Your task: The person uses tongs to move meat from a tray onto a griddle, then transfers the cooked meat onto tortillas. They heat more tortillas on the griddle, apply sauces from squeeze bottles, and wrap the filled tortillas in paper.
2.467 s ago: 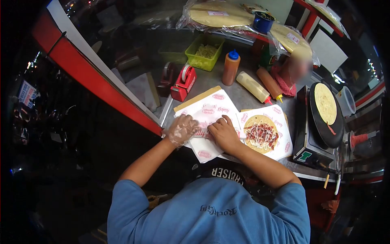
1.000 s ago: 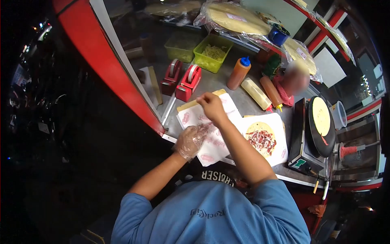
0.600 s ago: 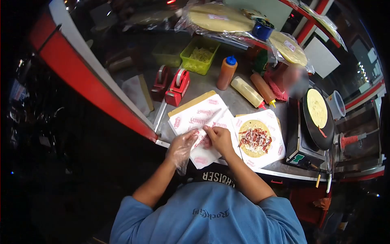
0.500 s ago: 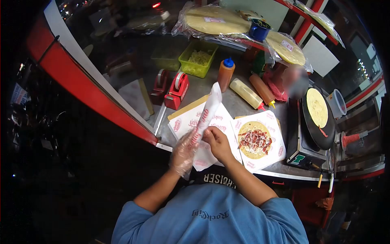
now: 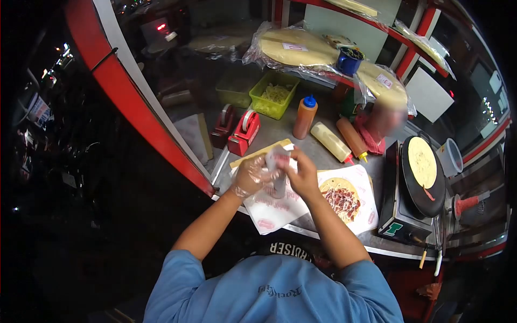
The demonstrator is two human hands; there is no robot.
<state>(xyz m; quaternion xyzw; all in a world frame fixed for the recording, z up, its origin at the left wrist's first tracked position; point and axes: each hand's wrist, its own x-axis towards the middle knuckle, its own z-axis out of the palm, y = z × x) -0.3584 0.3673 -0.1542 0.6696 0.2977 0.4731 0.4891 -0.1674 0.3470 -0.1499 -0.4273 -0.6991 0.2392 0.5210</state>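
Observation:
Both hands meet over the counter around a paper-wrapped roll [image 5: 279, 185], white with red print, which I see nearly end-on. My left hand [image 5: 252, 176], in a clear plastic glove, grips it from the left. The bare fingers of my right hand [image 5: 303, 175] pinch its upper end from the right; the fingertips are slightly blurred. Beneath the hands lie printed wrapping sheets [image 5: 274, 211]. Just right of my right forearm, a flatbread [image 5: 340, 198] topped with a reddish-brown filling and white sauce rests on another printed sheet, partly covered by that arm.
Red tape dispensers [image 5: 243, 133], a green tub [image 5: 273, 96] of pale shreds and several sauce bottles [image 5: 305, 117] stand behind the sheets. At right, a flatbread [image 5: 421, 161] lies on a black pan [image 5: 431, 200] over a stove. Bagged flatbreads [image 5: 299, 47] sit on the shelf.
The roll has swung from a long leftward slant to nearly end-on, lower over the sheets. My right hand has moved up to its top end. The camera view has shifted slightly.

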